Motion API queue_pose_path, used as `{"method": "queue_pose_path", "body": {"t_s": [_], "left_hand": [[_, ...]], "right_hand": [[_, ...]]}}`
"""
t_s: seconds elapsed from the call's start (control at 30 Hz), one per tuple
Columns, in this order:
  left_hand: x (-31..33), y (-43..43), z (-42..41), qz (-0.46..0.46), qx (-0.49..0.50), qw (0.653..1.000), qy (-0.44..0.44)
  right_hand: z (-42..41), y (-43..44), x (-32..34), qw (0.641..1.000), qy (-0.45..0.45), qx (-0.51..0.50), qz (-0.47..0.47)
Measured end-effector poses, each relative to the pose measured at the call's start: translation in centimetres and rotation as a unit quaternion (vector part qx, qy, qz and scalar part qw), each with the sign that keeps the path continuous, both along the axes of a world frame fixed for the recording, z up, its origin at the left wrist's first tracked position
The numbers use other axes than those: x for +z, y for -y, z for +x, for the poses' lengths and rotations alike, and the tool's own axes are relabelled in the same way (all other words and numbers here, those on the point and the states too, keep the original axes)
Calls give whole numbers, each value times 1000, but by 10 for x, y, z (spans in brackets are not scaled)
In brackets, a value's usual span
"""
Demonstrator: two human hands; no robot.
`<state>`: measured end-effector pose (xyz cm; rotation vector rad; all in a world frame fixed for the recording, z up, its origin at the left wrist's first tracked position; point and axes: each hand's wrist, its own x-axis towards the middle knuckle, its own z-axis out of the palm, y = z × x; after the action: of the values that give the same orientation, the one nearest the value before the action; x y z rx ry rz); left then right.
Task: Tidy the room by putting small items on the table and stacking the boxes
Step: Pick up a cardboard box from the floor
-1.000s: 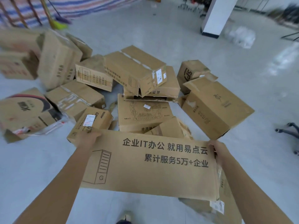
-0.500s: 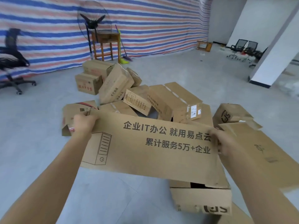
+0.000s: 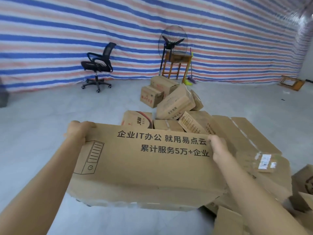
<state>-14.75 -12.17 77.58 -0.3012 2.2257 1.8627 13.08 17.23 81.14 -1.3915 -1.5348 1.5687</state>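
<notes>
Printed cardboard box (image 3: 145, 167): we are holding it up above the floor (image 3: 50, 133), in front of the scattered boxes (image 3: 176, 106). Our left hand (image 3: 77, 133) is gripping its upper left corner, our right hand (image 3: 218, 148) clasping its upper right edge.

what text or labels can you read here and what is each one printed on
"企业IT办公 就用易点云" on the held box, top line.
"累计服务5万+企业" on the same box, second line.
"G" on the computer tower drawing printed on that box.
"火腿" is a likely reading on the box with a red arc.
Red characters on the far small box: too blurred to read.
White shipping label on the right box: too small to read.
</notes>
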Motion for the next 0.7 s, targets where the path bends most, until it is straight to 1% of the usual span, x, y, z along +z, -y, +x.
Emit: {"method": "queue_pose_path", "body": {"t_s": [0.2,0.37,0.47,0.7], "left_hand": [[-19,36,-74,-34,36,999,15],[-21,48,-131,-52,73,996,-15],[-16,57,-156,-58,92,993,-36],[-15,69,-208,-105,135,985,-35]], "right_hand": [[-108,7,-10,997,55,55,2],[-180,13,-23,997,37,66,-13],[-222,15,-29,996,31,82,-3],[-310,1,-42,991,26,131,-27]]}}
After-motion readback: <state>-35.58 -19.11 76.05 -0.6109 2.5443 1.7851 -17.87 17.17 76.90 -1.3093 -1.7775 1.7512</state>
